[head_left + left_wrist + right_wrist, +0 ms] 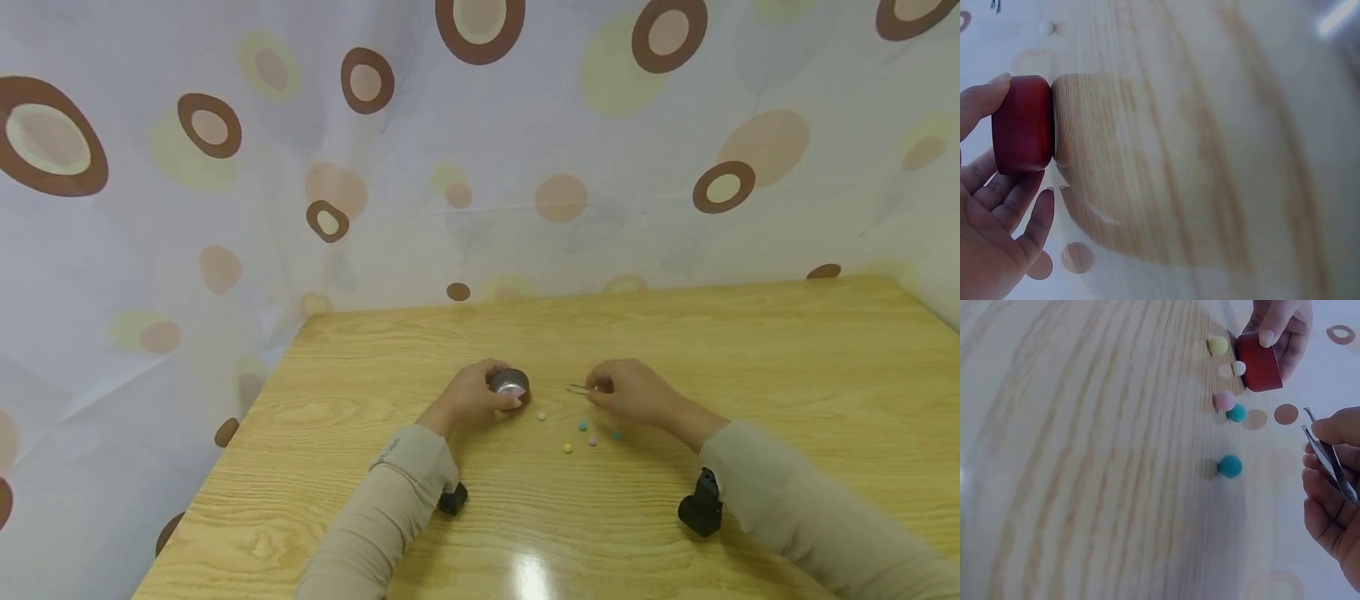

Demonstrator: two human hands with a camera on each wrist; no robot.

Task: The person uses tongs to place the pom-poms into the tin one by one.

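Note:
A small round cup point(512, 382), red outside point(1022, 125) and metallic inside, stands on the table. My left hand point(472, 392) holds it at the side, thumb point(985, 100) on one side and fingers on the other. Off to the right, my right hand point(632, 392) pinches a pair of metal tweezers point(1329, 464) between thumb and fingers. Their tips are apart with nothing between them, pointing left toward the cup. Nearer me lie small balls: white point(542, 416), yellow point(567, 448), pink point(592, 442) and teal point(582, 426), with another teal ball point(617, 435) below the right hand.
The wood-grain table point(360, 467) reaches back to a pale patterned curtain point(420, 167), which also hangs along the left side. Black wrist cameras point(702, 504) sit below both sleeves, close over the tabletop.

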